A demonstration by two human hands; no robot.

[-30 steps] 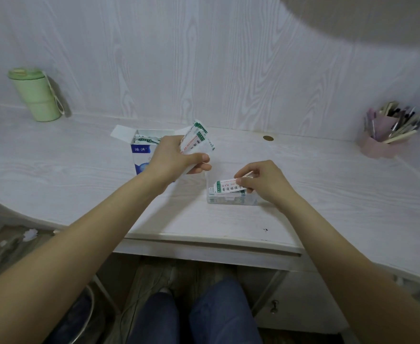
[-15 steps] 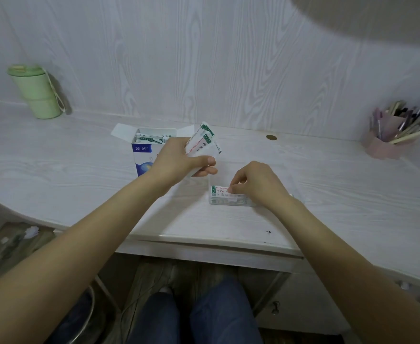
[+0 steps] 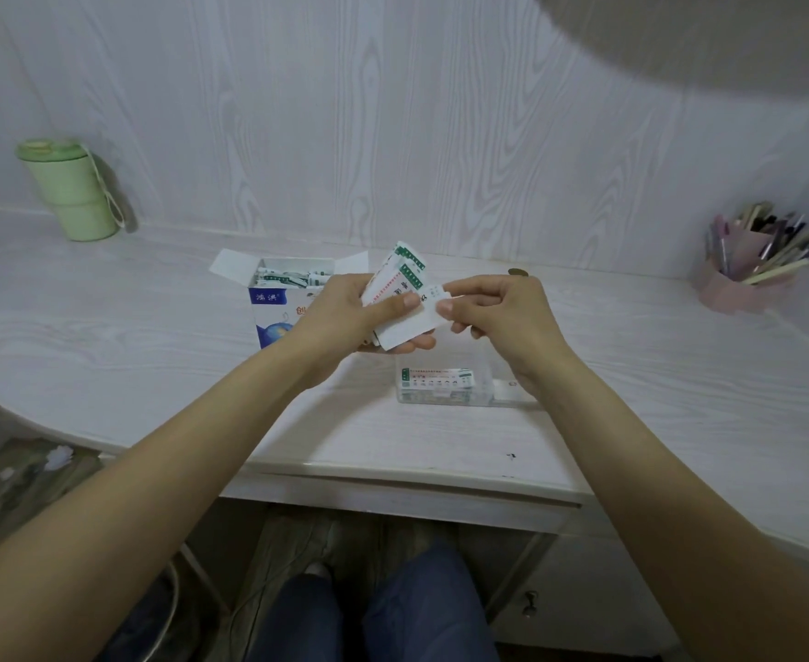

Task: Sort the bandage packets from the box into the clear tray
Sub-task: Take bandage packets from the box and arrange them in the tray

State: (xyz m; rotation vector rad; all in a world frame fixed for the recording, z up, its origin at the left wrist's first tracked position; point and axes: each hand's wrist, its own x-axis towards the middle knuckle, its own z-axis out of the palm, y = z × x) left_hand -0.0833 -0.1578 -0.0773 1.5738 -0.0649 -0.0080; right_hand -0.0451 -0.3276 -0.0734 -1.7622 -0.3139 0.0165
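Right hand [image 3: 502, 317]: thumb and forefinger pinch the near end of the top packet [image 3: 433, 305], other fingers curled below. Left hand [image 3: 350, 312]: thumb pressed across a fanned stack of bandage packets [image 3: 400, 289], fingers curled beneath it. The two hands meet above the desk [image 3: 130, 336], between the box and the tray.

Clear tray [image 3: 445, 387] sits on the desk directly below the hands, toward the front edge; a few packets already lie flat in it, printed face up. Open box [image 3: 275, 308] stands behind the left hand, nearer the back edge, flaps spread, more packets visible inside.

Step in hand, by my reading: peeling one packet off the held stack to carry it down to the tray. Task looks early to middling, with the box well stocked.

Next move calls for sliding the pinched packet free without dragging its neighbours, left thumb holding the rest firm, then lowering it flat onto the pile in the tray, aligned with those below.

Elsewhere: green cup [image 3: 70, 191] at the back left corner; pink pen holder [image 3: 746, 274] at the right back.
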